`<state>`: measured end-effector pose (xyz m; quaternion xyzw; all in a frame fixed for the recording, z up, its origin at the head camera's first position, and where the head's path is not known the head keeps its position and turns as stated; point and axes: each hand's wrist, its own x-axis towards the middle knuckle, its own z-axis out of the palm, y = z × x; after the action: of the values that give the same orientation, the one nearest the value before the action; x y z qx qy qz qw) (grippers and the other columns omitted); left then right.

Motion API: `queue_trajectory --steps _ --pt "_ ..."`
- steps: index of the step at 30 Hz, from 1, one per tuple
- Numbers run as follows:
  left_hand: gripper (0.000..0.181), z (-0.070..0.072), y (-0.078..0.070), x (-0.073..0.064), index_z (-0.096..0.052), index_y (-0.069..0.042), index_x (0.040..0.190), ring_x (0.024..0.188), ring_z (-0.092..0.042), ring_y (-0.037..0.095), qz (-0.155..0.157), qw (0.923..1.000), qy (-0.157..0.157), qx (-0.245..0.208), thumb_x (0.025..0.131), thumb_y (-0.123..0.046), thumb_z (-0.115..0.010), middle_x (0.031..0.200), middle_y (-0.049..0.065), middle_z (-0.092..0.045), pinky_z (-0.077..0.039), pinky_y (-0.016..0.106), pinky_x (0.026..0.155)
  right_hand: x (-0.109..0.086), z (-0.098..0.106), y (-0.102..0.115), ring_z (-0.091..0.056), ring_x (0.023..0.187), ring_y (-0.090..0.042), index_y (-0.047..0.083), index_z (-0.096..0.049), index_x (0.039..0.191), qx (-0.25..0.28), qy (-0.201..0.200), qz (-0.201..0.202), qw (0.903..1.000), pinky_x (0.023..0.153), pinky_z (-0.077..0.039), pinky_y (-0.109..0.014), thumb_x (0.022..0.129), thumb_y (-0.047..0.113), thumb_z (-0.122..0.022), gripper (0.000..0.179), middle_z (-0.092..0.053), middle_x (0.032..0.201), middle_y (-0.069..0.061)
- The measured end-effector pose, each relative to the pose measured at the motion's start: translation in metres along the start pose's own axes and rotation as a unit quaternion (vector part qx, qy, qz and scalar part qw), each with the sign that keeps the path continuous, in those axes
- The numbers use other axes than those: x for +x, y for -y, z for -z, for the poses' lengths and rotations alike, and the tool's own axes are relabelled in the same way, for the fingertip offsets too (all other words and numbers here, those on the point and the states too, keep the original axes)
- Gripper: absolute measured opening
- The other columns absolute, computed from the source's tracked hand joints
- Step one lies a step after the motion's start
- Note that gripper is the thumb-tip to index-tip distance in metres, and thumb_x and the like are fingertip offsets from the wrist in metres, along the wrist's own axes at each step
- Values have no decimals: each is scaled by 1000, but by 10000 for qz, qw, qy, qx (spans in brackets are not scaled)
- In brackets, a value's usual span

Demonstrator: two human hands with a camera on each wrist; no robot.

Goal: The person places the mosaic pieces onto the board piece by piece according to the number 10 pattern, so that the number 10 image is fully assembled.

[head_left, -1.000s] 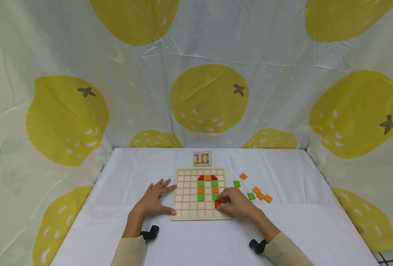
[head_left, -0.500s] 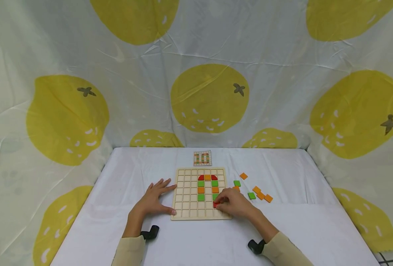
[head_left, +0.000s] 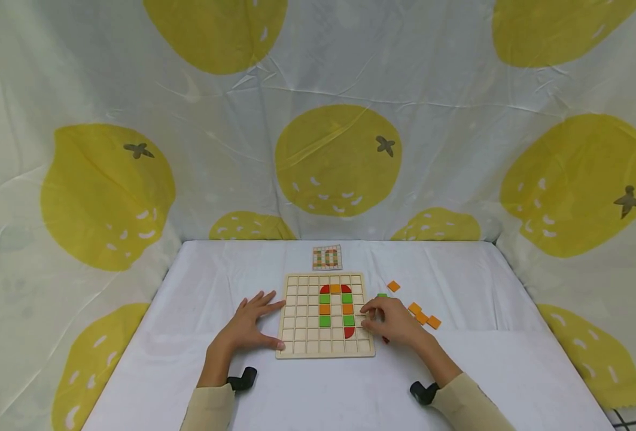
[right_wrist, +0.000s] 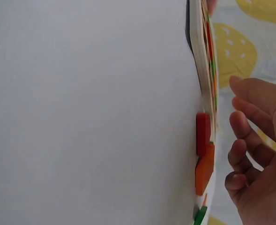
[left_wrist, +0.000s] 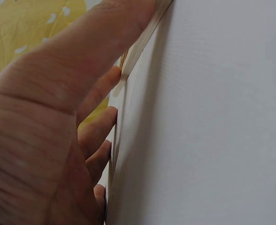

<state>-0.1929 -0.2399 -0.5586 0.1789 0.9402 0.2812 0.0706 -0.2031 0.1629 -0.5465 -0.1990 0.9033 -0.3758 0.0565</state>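
Note:
The wooden grid board [head_left: 303, 323] lies flat, with red, orange and green tiles forming an arch in its cells. My left hand [head_left: 247, 323] rests spread against the board's left edge, thumb and fingertips touching it; the left wrist view shows the thumb [left_wrist: 105, 28] at the rim. A red quarter-round tile [head_left: 349, 332] sits below the right column's green tile [head_left: 348, 321]. Over the board's right edge hovers my right hand [head_left: 395, 321], fingers loosely bent and holding nothing. In the right wrist view a red tile [right_wrist: 203, 133] lies on the cloth by the board.
A small pattern card [head_left: 327, 257] lies behind the board. Loose orange tiles [head_left: 433, 322] are scattered to the right, with a green tile [head_left: 382, 295] partly covered by my right hand. Lemon-print cloth [head_left: 339, 160] hangs around the white table [head_left: 307, 395].
The right hand pressed the red quarter-round tile into the cell beneath the green one, let go of it and moved right. The left hand stays at the board's edge.

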Motion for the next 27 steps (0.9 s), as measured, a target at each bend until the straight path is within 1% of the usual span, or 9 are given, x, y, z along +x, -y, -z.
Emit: queue_trajectory --steps 4,8,10,12,14,16,20,24,27 --pt "105 0 0 -1 -54 -31 151 159 -19 37 27 10000 -9 -4 60 -68 -90 168 5 -35 -7 65 126 -1 14 -14 -53 81 -13 15 -77 107 -43 -300 -182 9994 68 -46 -22 88 22 -83 21 -63 85 8" --pt "104 -1 0 -2 -54 -31 151 159 -20 38 12 10000 -36 -54 60 -68 -90 167 4 -36 -7 65 126 -6 28 -29 -51 79 -15 14 -78 108 -195 -555 -505 9970 64 -44 -24 88 23 -83 23 -62 84 6" --pt "105 -2 0 -2 -54 -31 151 159 -20 38 -16 10000 -35 -81 60 -68 -90 167 5 -36 -7 66 126 -11 35 -36 -52 79 -16 15 -77 109 -269 -627 -712 9951 64 -45 -24 88 25 -83 23 -62 85 5" --pt "105 -2 0 -2 -54 -31 151 159 -19 38 -23 9999 -15 -100 60 -69 -90 168 5 -35 -7 65 126 -19 42 -43 -53 83 -16 17 -77 110 -395 -653 -879 9932 68 -48 -23 88 27 -83 24 -62 88 5" --pt "105 -3 0 -1 -53 -31 152 159 -19 38 -27 10000 -6 -87 60 -69 -89 168 4 -35 -7 65 126 -27 49 -49 -54 84 -17 17 -76 111 -443 -646 -957 9923 69 -49 -24 88 28 -83 27 -63 89 4" --pt "105 -3 0 -1 -53 -32 152 159 -19 37 -26 10000 -11 -86 60 -69 -89 168 4 -35 -6 65 127 -36 55 -56 -53 84 -16 17 -76 111 -473 -685 -1033 9912 69 -48 -23 87 29 -84 28 -63 89 4" --pt "105 -2 2 0 -52 -33 152 160 -18 36 -8 10000 -30 -36 61 -69 -90 168 3 -34 -6 64 127 -50 66 -69 -50 77 -14 14 -76 110 -544 -781 -892 9915 63 -43 -23 85 27 -86 30 -61 84 3" --pt "104 -1 2 0 -52 -33 152 160 -18 36 0 10000 -24 -8 61 -68 -90 168 4 -35 -7 64 127 -62 74 -78 -49 77 -12 14 -76 108 -714 -909 -737 9906 64 -42 -22 83 27 -88 31 -61 83 4" --pt "104 -1 1 0 -53 -32 152 159 -19 37 3 10000 -35 -35 61 -68 -90 168 4 -35 -7 65 127 -68 78 -83 -49 77 -12 14 -76 108 -795 -998 -716 9892 66 -42 -22 82 28 -89 32 -63 83 4"
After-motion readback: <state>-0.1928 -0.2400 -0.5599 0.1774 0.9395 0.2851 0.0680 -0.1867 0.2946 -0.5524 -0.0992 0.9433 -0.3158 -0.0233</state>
